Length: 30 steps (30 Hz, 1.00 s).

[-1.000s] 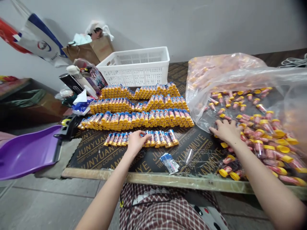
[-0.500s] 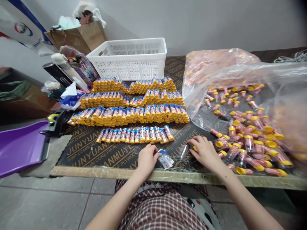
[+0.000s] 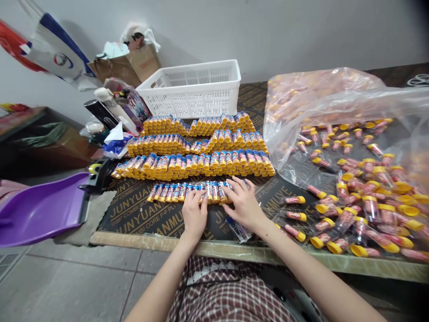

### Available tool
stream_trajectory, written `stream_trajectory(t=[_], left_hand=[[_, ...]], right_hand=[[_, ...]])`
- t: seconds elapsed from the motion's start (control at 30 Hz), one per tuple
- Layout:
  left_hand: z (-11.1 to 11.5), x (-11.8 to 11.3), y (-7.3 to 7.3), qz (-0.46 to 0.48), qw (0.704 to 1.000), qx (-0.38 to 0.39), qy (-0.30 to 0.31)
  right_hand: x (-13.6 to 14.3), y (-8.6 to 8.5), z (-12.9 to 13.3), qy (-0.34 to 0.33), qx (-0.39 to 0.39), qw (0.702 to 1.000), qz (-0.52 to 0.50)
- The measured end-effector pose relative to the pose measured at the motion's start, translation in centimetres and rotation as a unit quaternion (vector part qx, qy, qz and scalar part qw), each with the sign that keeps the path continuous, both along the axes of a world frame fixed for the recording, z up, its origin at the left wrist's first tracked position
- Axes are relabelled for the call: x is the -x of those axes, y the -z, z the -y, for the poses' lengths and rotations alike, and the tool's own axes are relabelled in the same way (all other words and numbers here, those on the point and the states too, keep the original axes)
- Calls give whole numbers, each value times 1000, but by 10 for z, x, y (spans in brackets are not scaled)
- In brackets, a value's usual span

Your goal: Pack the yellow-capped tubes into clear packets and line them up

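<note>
My left hand [image 3: 195, 213] is at the front row of small tubes [image 3: 170, 192], its fingers bent and thumb tip close to the index tip; whatever lies between them is hidden. Over the right part of that row my right hand [image 3: 244, 203] spreads its fingers, touching the tubes. These tubes have blue-and-pink printed labels and yellow caps. Partly under my right wrist lies a small stack of printed labels [image 3: 238, 231]. Right of it, a few unlabelled clear tubes [image 3: 295, 216] with pink contents and yellow caps lie on the dark plywood table [image 3: 134, 219].
Stacked rows of labelled tubes [image 3: 194, 165] lie behind, before a white plastic basket [image 3: 197, 96]. Many loose tubes [image 3: 368, 210] spill from a large clear bag [image 3: 321, 89] at right. At left are a tape dispenser [image 3: 97, 176], a purple dustpan [image 3: 43, 214] and bottles [image 3: 100, 114].
My right hand has moved left from beside a clear tube to the front row. My left hand has left the label stack for that row. The view has shifted left.
</note>
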<state>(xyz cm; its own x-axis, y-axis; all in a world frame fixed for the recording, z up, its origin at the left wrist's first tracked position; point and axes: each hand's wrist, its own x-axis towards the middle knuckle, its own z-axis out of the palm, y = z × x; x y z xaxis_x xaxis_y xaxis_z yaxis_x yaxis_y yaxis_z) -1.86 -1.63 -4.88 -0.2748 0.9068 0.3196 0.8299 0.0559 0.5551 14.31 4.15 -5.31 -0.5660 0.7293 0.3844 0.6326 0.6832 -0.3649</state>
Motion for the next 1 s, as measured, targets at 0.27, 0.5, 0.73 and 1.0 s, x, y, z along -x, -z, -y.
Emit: stream_trajectory(t=[0.27,0.5,0.73,1.0], left_hand=[[-13,14,19,-134,983,2,129],[-8,12,23,-122,985,11,121],[-9,15,25,-114,985,-8,127],[18,-16,-1,50,993,65,82]], right_hand=[[28,9,0,28,-60,998,13],[32,19,1,39,-68,997,-5],[35,14,4,34,-56,998,14],[-78,-10,0,129,33,991,-27]])
